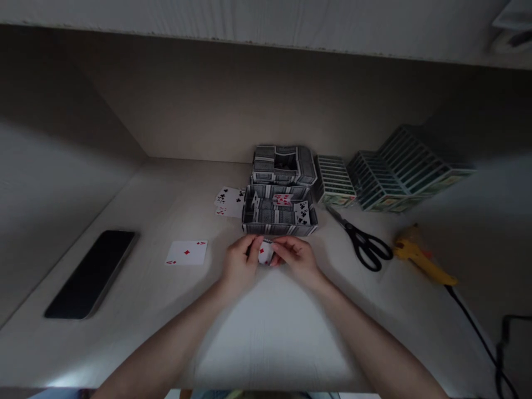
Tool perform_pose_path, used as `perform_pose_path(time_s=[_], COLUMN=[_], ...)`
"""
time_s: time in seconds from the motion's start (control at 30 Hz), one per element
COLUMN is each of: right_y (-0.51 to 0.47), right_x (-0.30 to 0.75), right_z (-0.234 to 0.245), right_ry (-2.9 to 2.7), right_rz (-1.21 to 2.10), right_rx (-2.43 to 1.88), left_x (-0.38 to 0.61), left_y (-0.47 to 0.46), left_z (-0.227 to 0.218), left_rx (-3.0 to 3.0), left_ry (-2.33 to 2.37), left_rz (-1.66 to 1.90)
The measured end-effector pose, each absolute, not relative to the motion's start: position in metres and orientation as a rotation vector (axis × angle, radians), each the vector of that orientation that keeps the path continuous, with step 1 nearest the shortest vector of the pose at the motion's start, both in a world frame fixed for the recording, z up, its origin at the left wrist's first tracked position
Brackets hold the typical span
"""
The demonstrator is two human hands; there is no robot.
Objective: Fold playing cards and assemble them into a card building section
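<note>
Between both hands is a playing card [265,252] with red diamonds, curved or folded, its white face partly covered by fingers. My left hand [242,259] pinches its left side, and my right hand [296,256] grips its right side. Just beyond the fingers stands an open-topped box [274,229] built from playing cards, with patterned backs outward and some card faces inside. Behind it sits a second card-built box [266,166] with an opening in its top. An ace of diamonds [187,252] lies face up to the left of my left hand.
Several loose cards [229,200] lie left of the open box. Black-handled scissors [366,244] and a yellow glue gun [424,260] with a black cord lie at right. Stacked green card boxes [336,180] stand behind them. A phone [91,275] lies at left; a shelf edge [266,41] overhangs.
</note>
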State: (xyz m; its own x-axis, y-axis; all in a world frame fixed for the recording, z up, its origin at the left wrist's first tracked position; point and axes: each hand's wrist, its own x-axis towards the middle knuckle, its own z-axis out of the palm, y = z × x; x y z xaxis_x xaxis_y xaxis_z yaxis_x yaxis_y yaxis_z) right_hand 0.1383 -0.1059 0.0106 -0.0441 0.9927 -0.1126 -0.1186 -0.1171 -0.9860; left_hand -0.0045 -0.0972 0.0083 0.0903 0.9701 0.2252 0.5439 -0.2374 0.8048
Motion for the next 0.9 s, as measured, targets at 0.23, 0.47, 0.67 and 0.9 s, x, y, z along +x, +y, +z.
perform_pose_path(time_s=[0.23, 0.47, 0.67, 0.9], right_y=[-0.103, -0.102, -0.100, -0.098], right_x=[0.139, 0.138, 0.139, 0.143], right_z=[0.007, 0.006, 0.006, 0.005], right_ry=[-1.079, -1.014, -0.962, -1.009], right_rz=[1.262, 1.274, 1.340, 1.344], right_rx=[-1.254, -1.272, -1.260, -1.251], left_x=[-0.002, -0.003, -0.004, -0.005], left_y=[-0.099, -0.100, -0.098, -0.101], left_z=[0.004, -0.002, -0.004, 0.006], left_rx=[1.754, 1.860, 1.942, 1.844], left_ry=[1.409, 1.416, 1.370, 1.342], left_rz=[1.043, 0.962, 0.972, 0.993])
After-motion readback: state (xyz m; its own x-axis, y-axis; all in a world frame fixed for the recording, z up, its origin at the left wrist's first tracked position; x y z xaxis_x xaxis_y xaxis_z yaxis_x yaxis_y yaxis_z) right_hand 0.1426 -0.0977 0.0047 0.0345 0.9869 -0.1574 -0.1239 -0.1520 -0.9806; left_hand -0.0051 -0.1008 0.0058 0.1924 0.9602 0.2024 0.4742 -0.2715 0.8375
